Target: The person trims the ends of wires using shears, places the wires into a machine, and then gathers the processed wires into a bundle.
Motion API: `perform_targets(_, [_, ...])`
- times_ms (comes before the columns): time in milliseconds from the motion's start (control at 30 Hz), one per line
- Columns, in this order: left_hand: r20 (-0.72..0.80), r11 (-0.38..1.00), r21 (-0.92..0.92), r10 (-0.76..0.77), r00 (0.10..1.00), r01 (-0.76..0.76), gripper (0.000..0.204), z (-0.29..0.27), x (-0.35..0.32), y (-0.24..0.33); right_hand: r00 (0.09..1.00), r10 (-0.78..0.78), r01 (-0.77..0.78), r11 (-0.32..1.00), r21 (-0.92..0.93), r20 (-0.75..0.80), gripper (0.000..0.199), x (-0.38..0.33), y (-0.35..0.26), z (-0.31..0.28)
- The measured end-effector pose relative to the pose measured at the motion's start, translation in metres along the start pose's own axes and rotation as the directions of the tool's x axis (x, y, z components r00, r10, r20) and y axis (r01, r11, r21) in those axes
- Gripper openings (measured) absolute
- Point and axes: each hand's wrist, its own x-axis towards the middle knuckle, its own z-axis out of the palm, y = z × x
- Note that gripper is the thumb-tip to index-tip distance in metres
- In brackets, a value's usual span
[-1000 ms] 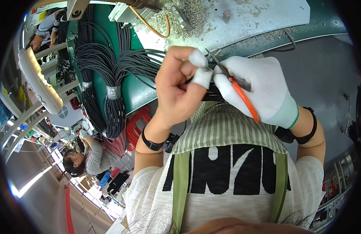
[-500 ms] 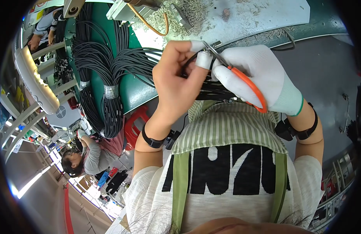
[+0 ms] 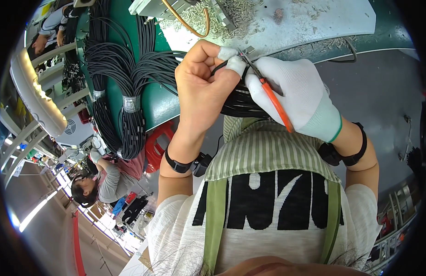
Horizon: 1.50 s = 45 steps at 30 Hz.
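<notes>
Cable [image 3: 218,68], thin and black, is being pinched between my left thumb and taped fingertips [image 3: 236,65], just in front of my chest and over the edge of the green bench [image 3: 157,103]. My left hand [image 3: 204,85] is closing tight on that cable, bare except for the white tape. My right hand [image 3: 298,99], in a white glove, is gripping orange-handled snips [image 3: 268,89], their tips meeting the cable right beside my taped fingers. A bunch of black cables [image 3: 243,103] is hanging under both hands, against my striped apron [image 3: 268,149]. To my left, taped cable bundles [image 3: 123,92] are draping over the bench, and another person [image 3: 95,184] is sitting well apart, lower left
</notes>
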Motion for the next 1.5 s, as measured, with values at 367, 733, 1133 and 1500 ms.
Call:
perform_targets(367, [0.050,0.994,-0.104,-0.009,0.999,0.014,0.008,-0.040,0.044,-0.009,1.000,-0.011,0.013,0.980,0.199,-0.010,0.022,0.056,0.006,-0.042])
perform_targets(733, [0.009,0.999,-0.034,0.034,0.999,-0.034,0.017,-0.026,0.043,-0.004,0.807,-0.556,0.586,0.797,-0.147,0.201,0.018,0.087,0.003,-0.065])
perform_targets(1133, [0.114,0.997,-0.036,0.071,0.991,-0.068,0.015,-0.036,0.051,-0.002,0.922,-0.080,-0.010,0.973,0.229,0.380,0.028,0.093,-0.003,-0.070])
perform_targets(1500, [0.157,0.944,0.329,-0.061,0.986,0.006,0.005,-0.037,0.062,0.023,0.911,0.095,-0.285,0.847,0.449,0.400,0.027,0.099,0.008,-0.058])
